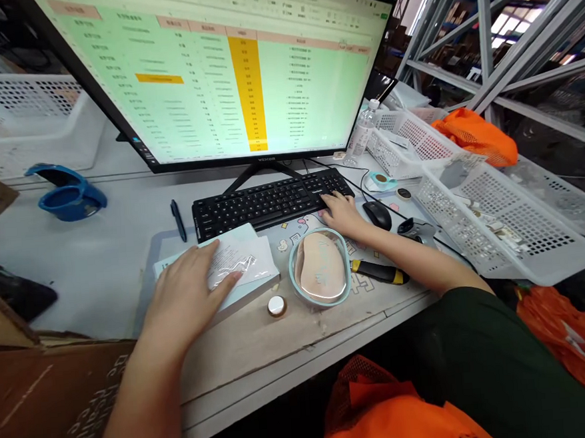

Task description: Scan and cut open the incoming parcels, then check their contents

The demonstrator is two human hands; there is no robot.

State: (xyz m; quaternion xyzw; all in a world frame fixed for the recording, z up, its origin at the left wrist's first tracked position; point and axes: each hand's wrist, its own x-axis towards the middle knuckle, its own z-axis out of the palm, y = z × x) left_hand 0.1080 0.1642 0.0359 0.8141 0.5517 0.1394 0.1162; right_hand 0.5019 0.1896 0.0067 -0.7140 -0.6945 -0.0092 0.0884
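My left hand (190, 286) lies on a flat pale blue box (257, 289), thumb and fingers spread. Its thumb touches a white printed packet with shiny clear film (240, 259) on top of the box. My right hand (341, 212) rests on the number pad of a black keyboard (266, 201), fingers loosely apart. Between my hands stands a clear container with a pale blue rim (320, 268), with a beige rounded item inside. A small round white-topped item (276, 305) sits in front of the box. A yellow and black handled tool (380, 271) lies partly behind the container.
A monitor (203, 85) showing a spreadsheet stands behind the keyboard. On the right are a mouse (377, 215), a scanner-like device (417, 229) and white baskets (513, 223). To the left lie a pen (178, 220), a blue tape dispenser (70, 194) and a cardboard box (49, 403).
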